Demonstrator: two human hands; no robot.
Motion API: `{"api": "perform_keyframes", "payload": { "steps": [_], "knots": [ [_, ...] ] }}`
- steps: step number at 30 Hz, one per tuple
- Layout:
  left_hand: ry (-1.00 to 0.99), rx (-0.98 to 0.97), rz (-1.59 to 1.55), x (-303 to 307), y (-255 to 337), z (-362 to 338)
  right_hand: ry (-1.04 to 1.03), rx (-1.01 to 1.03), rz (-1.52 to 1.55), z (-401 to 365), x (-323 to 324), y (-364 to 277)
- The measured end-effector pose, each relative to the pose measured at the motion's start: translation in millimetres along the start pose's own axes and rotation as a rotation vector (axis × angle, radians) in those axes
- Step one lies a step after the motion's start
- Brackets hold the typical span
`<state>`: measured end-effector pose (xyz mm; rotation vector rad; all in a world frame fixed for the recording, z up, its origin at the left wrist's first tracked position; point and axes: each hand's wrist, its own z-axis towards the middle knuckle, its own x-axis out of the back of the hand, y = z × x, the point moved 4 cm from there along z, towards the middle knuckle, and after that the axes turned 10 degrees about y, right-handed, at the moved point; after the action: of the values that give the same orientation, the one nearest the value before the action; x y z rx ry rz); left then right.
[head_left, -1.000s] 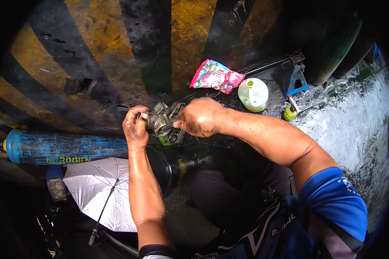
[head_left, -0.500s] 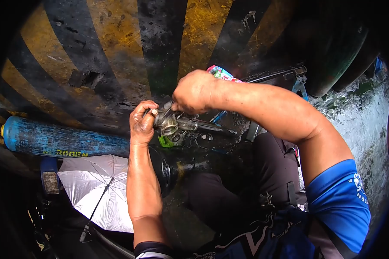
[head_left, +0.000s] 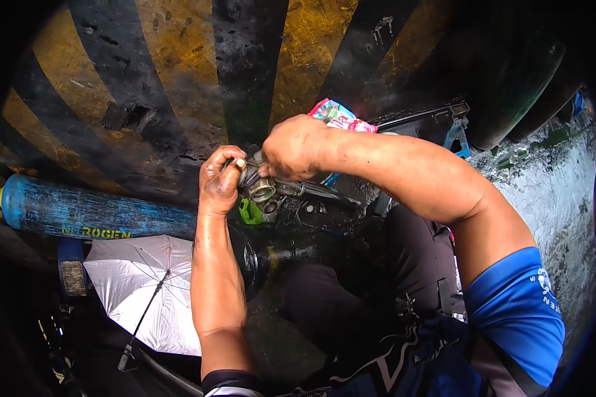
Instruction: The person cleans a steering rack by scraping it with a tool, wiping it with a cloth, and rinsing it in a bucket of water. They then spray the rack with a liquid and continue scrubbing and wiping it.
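Note:
My left hand (head_left: pixel 220 180) is curled round the left end of a greasy metal housing (head_left: pixel 263 190) with round openings, the thumb pressed along its upper side. A long dark arm (head_left: pixel 328 194) of metal runs off to the right of the housing. Over its top, my right hand (head_left: pixel 291 149) is closed with the knuckles up. A thin dark piece shows under its fingertips, close against the metal, but I cannot tell what it is. Just below the housing sits a bright green piece (head_left: pixel 249 211). Behind my right wrist lies a colourful plastic packet (head_left: pixel 343 117).
A blue nitrogen cylinder (head_left: pixel 79 206) lies at the left, with an open silver umbrella (head_left: pixel 142 291) below it. Ahead stands a surface with black and yellow stripes (head_left: pixel 179 59). Dark cylinders (head_left: pixel 510 99) are at the upper right, near a blue metal stand (head_left: pixel 455 137).
My right hand has dropped slightly and turned over the housing, its fingers now nearer my left thumb. More of the packet shows. My left hand keeps its grip.

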<state>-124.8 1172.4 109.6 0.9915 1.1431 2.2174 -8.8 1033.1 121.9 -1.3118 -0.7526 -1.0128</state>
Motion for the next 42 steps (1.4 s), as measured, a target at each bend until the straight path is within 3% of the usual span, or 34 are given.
{"api": "perform_keyframes", "payload": {
  "steps": [9,14,17,22,26,28,34,38,41,42],
  "knots": [
    [-0.023,0.111,-0.064,-12.2,1.2,0.9,-0.113,0.006,0.036,-1.9,3.2,-18.2],
    [-0.023,0.048,0.004,-2.3,0.7,-1.9,-0.072,-0.028,-0.028,-14.1,8.0,17.0],
    [-0.009,0.037,-0.011,-9.1,4.1,1.0,0.057,-0.016,0.178,-13.8,-5.3,11.3],
    [0.007,0.025,-0.017,-7.1,4.0,-3.4,0.035,-0.136,0.299,-12.6,-31.2,31.7],
    [-0.016,0.038,-0.020,-14.8,7.4,-1.4,0.035,0.049,0.109,-8.5,-17.6,-6.6],
    [-0.052,0.033,-0.030,-11.1,7.5,0.0,0.152,0.128,-0.029,-3.8,-12.3,7.9],
    [-0.081,0.090,-0.093,-5.8,4.5,0.8,0.140,0.111,-0.086,0.1,-10.4,13.0],
    [-0.028,0.088,-0.082,-0.7,-0.2,0.4,0.230,-0.085,0.039,-9.9,-11.9,42.0],
    [0.010,0.096,-0.094,-2.8,-7.0,-2.9,0.318,0.003,0.567,-11.5,-69.3,37.0],
    [0.034,0.080,-0.093,-2.0,-6.5,0.5,0.447,0.086,0.621,-17.3,-88.8,41.4]
  ]
}}
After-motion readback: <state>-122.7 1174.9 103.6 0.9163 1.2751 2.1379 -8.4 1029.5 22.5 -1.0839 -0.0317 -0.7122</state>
